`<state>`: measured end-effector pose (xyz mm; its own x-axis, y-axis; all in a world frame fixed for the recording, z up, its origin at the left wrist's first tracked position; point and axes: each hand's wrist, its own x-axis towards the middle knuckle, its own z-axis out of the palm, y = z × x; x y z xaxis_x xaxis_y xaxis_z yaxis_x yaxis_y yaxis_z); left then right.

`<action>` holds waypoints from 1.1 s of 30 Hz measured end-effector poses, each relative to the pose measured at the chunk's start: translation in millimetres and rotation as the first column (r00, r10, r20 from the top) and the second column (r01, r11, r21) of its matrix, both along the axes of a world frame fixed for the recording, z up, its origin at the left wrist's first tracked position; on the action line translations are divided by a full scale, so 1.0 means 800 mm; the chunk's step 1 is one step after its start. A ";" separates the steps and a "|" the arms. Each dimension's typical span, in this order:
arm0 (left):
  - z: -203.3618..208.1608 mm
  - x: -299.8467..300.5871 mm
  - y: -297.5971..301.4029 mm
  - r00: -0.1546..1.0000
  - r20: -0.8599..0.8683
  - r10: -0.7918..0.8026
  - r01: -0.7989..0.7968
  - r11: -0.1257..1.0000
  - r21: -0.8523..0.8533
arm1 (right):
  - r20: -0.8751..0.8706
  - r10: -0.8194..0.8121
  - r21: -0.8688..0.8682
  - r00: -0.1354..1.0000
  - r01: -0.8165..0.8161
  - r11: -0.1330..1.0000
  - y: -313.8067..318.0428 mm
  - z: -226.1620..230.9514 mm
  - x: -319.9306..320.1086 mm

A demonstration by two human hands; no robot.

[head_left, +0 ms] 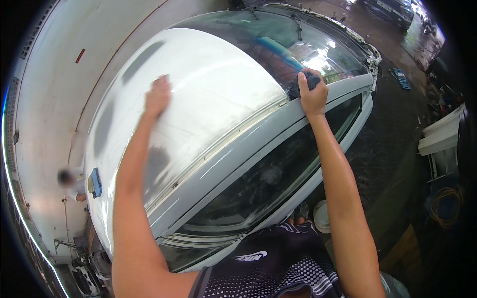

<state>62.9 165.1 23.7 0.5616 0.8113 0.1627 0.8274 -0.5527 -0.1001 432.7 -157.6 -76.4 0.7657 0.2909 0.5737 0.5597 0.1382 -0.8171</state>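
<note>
The white car roof (213, 74) stretches out in front of me, with grey patches showing on its surface. My left hand (158, 94) lies over the roof, smeared by motion, its fingers seemingly stretched out flat and nothing visible in them. At the roof's front right corner, beside the windshield (318, 44), my right hand (314, 97) is closed around a dark, bunched object (312, 80). It looks like a cloth, but my fingers hide part of it. Below that arm runs the dark side window (258, 174).
A blue flat block (96, 183) rests on the roof's far left edge, near another person (74, 181). A blue case (401, 78) lies on the floor at right. A white bucket (322, 216) stands by my legs. Coiled hose (446, 206) lies at far right.
</note>
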 end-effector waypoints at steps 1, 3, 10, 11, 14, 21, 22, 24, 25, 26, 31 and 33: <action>-0.016 0.063 -0.045 0.976 -0.033 -0.217 0.215 0.975 -0.052 | -0.002 -0.026 -0.035 1.000 0.026 0.999 -0.007 -0.007 0.009; -0.065 0.137 -0.158 0.721 0.035 -0.692 0.692 0.720 -0.047 | -0.010 -0.047 -0.074 0.999 0.046 0.996 -0.014 -0.012 0.020; 0.011 -0.016 0.047 0.991 0.038 0.129 -0.127 0.991 -0.039 | -0.038 0.031 -0.043 0.999 -0.033 0.999 -0.003 -0.001 0.004; 0.007 -0.033 0.055 0.986 0.017 0.169 -0.168 0.986 -0.020 | -0.028 0.031 -0.029 0.999 -0.032 0.999 -0.003 -0.005 0.003; -0.006 -0.028 0.030 0.996 -0.014 0.086 -0.086 0.996 -0.034 | -0.001 0.035 -0.011 0.999 -0.035 0.999 -0.001 -0.015 0.008; 0.016 -0.207 0.034 0.980 0.082 0.182 -0.181 0.983 -0.020 | -0.007 0.067 -0.034 0.998 -0.068 0.997 0.002 -0.013 0.007; 0.044 -0.261 0.047 0.913 0.058 0.403 -0.399 0.914 -0.067 | -0.019 0.084 -0.019 0.996 -0.084 0.996 0.009 -0.012 -0.002; -0.004 -0.183 0.020 0.944 0.119 0.308 -0.311 0.951 0.004 | 0.018 0.049 -0.046 0.999 -0.048 0.998 0.003 -0.017 0.010; -0.027 -0.151 -0.003 0.994 0.051 0.098 -0.103 0.991 0.087 | 0.012 0.042 -0.049 0.999 -0.041 0.998 0.002 -0.020 0.012; -0.043 -0.062 -0.070 0.983 0.105 -0.151 0.142 0.986 0.090 | 0.033 -0.020 -0.085 0.999 0.023 0.996 -0.019 -0.029 0.039; 0.009 -0.221 -0.022 0.906 0.213 0.367 -0.344 0.929 -0.138 | 0.080 0.008 -0.064 0.997 -0.003 0.998 -0.007 -0.020 0.030; 0.027 -0.338 0.000 0.909 0.114 0.402 -0.406 0.914 0.020 | 0.039 0.076 0.001 0.996 -0.076 0.997 0.023 -0.022 0.000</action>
<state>-207.4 164.8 45.7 0.1650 0.9562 0.2416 0.9860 -0.1661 -0.0161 432.8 -139.5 -94.3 0.7186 0.3461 0.6032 0.5788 0.1832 -0.7947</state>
